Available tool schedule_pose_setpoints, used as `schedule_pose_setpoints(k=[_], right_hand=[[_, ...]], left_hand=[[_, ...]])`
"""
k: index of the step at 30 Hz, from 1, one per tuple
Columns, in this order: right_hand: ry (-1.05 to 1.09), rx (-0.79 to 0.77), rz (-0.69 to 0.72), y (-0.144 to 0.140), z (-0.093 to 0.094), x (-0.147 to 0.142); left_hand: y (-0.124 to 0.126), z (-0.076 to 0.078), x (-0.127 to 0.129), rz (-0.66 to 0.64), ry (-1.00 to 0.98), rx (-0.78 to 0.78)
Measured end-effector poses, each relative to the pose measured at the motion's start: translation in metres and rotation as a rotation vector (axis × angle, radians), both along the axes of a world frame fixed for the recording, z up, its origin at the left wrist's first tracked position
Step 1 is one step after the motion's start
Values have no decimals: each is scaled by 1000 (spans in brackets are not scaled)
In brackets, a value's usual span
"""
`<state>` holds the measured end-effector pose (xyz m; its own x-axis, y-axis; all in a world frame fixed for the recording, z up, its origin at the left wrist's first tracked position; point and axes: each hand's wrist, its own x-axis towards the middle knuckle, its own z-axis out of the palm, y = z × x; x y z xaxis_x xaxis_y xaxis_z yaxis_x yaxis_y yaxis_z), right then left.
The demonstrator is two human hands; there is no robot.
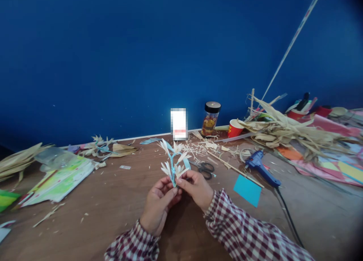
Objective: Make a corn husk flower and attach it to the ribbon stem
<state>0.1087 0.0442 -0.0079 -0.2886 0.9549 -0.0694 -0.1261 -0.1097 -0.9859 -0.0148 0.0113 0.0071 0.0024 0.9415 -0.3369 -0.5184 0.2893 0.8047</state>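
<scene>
Two hands, one flower sprig, head view.
The sprig's (173, 160) lower stem is hidden behind fingertips. Left hand (159, 204) and right hand (197, 189) both pinch its base, holding it upright above the bench (113, 208); scissors (205, 168) lie just beyond.
</scene>
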Motion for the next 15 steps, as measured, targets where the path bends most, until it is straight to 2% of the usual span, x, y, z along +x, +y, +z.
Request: schedule_pose_setpoints(k=[15], right_hand=[[-110, 79, 25, 1, 8, 5]], left_hand=[[-1, 0, 0, -11, 4, 17]])
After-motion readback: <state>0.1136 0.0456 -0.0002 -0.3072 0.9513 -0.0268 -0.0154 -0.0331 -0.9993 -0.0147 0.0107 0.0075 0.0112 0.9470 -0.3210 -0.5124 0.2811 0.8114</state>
